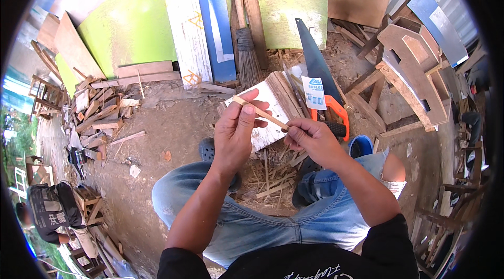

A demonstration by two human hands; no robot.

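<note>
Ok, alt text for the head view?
A person's left hand and right hand hold a thin wooden stick near its two ends. Beyond are an orange-handled saw and a white-faced wooden block; wood scraps litter the ground.

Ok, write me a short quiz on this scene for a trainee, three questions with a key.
1. Fill in: the left hand and right hand both hold a ____.
2. True or false: the bucket is blue.
3. Choose: in this view the broom is
a) left of the saw
b) right of the saw
c) lying across the saw

Key: 1. stick; 2. true; 3. a.
</note>
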